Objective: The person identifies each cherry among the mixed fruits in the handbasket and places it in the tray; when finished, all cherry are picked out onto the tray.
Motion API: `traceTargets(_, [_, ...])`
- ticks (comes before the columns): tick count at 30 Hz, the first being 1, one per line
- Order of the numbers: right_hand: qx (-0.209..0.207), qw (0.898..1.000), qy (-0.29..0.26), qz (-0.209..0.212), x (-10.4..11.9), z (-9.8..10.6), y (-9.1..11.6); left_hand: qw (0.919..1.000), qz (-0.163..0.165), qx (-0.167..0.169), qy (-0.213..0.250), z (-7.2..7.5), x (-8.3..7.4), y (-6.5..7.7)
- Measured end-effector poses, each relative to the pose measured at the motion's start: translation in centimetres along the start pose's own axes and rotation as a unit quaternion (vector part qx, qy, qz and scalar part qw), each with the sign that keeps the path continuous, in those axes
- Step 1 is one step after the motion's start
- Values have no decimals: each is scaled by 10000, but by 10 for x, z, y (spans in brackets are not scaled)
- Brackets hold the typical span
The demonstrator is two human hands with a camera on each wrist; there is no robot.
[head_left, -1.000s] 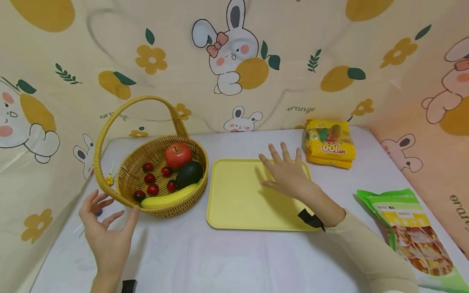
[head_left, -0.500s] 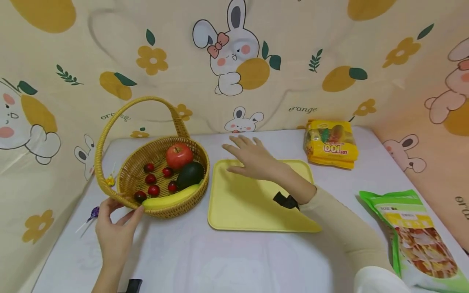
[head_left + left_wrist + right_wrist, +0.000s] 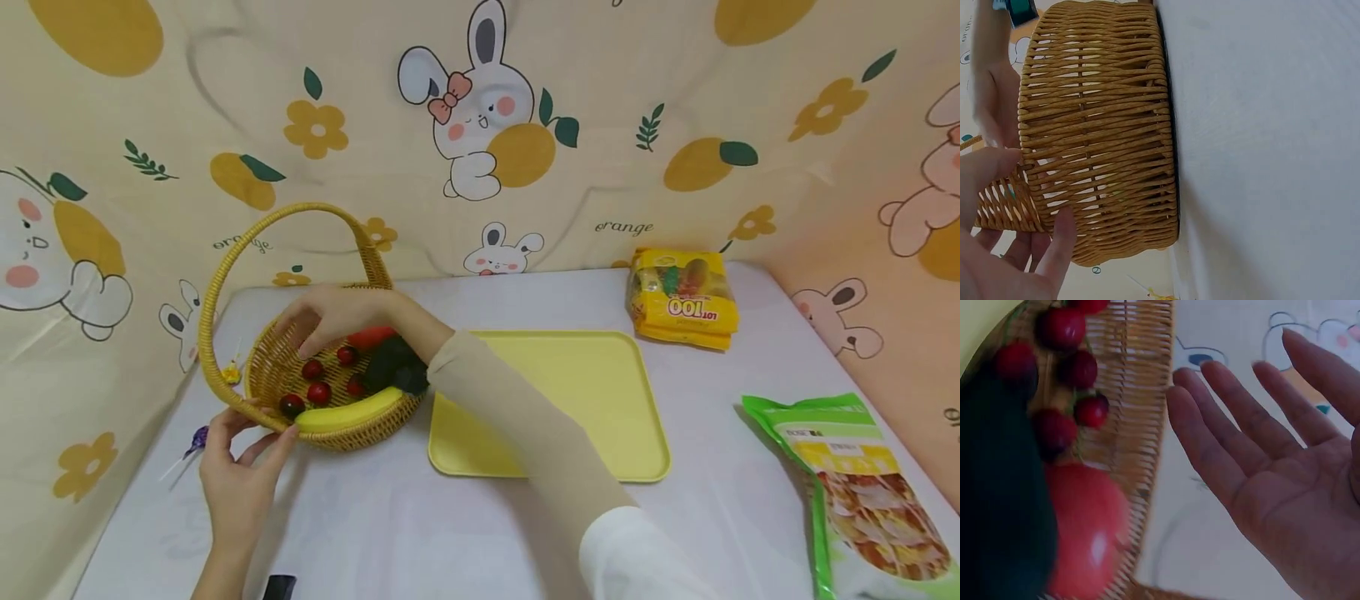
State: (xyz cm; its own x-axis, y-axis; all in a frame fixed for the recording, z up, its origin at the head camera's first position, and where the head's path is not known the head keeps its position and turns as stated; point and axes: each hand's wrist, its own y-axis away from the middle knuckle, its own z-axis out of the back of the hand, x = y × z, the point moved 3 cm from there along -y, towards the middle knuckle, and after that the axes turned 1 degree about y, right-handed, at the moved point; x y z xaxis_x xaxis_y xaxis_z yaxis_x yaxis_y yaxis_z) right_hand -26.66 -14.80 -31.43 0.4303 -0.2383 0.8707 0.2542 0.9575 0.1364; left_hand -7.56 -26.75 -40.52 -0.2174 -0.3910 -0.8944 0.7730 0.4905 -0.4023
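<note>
The basket (image 3: 367, 432) sits on the left of the table (image 3: 360, 525), and much of its far side is hidden: the right hand (image 3: 330, 321) hangs over it, covering part of the far rim. The red fruit (image 3: 370, 337) shows only as a strip below the right wrist, and the avocado (image 3: 386, 362) merges with the dark wristband (image 3: 414, 380). In the right wrist view, dim and blurred, both fruits are cut off or smeared, but the right fingers are clear: spread apart, slightly bent, holding nothing. The cherries (image 3: 318, 392) lie to the left in the basket, below that hand; the head view leaves it unclear how high above them the fingers are

The left hand (image 3: 240, 483) grips the basket at its near left rim, thumb and fingers pinched about the foot of the handle (image 3: 206, 329); some fingertips disappear behind the weave. The left wrist view is mostly basket wall, so little inside can be made out there

The banana (image 3: 351, 412) lies along the near rim. The right sleeve (image 3: 517, 417) stands in the way of the left part of the tray (image 3: 600, 400). Beyond the tray, far right, is a yellow pack (image 3: 686, 300); near right, a green pack (image 3: 862, 492) is cut off by the frame. Left of the basket are a yellow lollipop (image 3: 231, 373), partly behind the handle, and a purple lollipop (image 3: 198, 438) beside the left hand
</note>
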Motion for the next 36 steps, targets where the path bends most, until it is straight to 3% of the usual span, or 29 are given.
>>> traceTargets(6, [693, 9941, 130, -828, -13, -21, -32, 9999, -131, 20, 50, 1, 0, 3])
traceTargets(11, [933, 9814, 477, -1607, -22, -23, -39, 9997, -169, 15, 165, 0, 0, 1])
traceTargets(14, [971, 9762, 386, -1899, -28, -23, -38, 9996, -202, 51, 187, -1, 1, -1])
traceTargets(27, [1323, 9697, -321, -2027, -35, -32, -42, 9995, -227, 116, 208, -2, 1, 0])
traceTargets(36, [1611, 9682, -159, -1910, -39, -37, -45, 9995, -170, 115, 230, -1, 0, 0])
